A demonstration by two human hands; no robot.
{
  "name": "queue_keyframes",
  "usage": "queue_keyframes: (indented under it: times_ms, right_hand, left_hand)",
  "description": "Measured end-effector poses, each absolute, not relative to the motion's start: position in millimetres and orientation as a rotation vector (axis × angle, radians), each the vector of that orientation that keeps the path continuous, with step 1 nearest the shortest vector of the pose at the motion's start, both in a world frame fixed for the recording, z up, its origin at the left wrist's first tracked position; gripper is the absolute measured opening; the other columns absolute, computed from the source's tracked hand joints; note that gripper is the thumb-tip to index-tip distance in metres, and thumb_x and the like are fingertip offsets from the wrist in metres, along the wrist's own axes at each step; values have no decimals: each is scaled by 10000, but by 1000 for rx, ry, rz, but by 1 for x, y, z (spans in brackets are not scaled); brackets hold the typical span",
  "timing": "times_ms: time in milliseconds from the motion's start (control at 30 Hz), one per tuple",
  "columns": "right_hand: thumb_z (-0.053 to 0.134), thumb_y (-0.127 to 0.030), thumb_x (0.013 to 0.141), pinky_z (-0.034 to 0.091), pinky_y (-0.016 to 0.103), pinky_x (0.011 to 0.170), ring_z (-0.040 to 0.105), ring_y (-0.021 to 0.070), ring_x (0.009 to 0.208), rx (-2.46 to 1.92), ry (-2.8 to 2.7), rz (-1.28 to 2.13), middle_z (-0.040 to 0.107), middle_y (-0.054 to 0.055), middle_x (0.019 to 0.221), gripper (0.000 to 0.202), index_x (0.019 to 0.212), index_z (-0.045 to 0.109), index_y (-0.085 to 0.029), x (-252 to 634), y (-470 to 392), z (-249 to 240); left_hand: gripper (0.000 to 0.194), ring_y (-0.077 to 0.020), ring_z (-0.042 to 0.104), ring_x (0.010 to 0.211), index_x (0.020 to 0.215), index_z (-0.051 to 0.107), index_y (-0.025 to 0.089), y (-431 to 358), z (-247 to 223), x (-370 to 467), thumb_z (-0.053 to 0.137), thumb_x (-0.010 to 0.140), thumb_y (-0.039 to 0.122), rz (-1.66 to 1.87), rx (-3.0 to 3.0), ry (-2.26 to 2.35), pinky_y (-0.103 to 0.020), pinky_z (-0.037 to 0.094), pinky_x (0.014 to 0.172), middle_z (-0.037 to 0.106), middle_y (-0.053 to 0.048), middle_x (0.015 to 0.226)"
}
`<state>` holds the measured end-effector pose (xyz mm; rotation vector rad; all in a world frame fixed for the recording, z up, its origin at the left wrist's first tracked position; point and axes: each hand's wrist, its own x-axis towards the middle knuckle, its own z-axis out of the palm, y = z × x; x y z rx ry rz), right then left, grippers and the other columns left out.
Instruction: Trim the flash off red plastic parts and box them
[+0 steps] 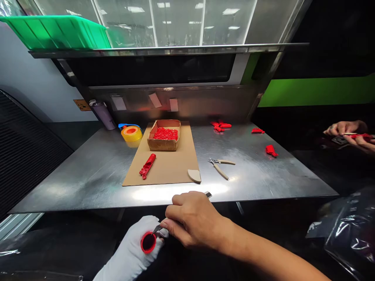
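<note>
My left hand, in a white glove, is closed around a hollow red cylindrical part whose round opening faces up. Bare and closed, my right hand grips a thin metal knife; its blade tip touches the rim of the red part, and the handle end sticks out beyond the knuckles. Both hands are in front of the table's near edge. Beyond them, another red part lies on a cardboard sheet, near a cardboard box of small red pieces.
Nippers, yellow tape, a beige wedge and loose red parts lie on the metal table. A purple bottle stands back left. A green bin sits on the shelf. Another person's hands are at right.
</note>
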<state>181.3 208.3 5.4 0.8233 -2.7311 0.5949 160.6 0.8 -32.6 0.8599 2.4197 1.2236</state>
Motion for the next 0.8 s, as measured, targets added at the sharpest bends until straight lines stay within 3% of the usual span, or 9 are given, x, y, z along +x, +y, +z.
queue_keyframes:
  times_ms: [267,800]
  right_hand:
    - [749,-341,905,140,302,529,384,150,580,832,-2746,577,499,-19,703,277,728,602,-186,184,208,6]
    - [709,-325,942,155,296,515,461,143,592,818,-2892,573,562,-1,734,278,746,591,-166,190,199,14]
  left_hand:
    - [310,-148,565,650,774,658,190,-3,-39,159,531,914,435,1243,873,2449,-218,494,607,636,-23,729]
    - [241,-182,621,783,831,695,213,-6,-39,156,559,914,394,1366,774,2351,-271,500,761,678,-28,826]
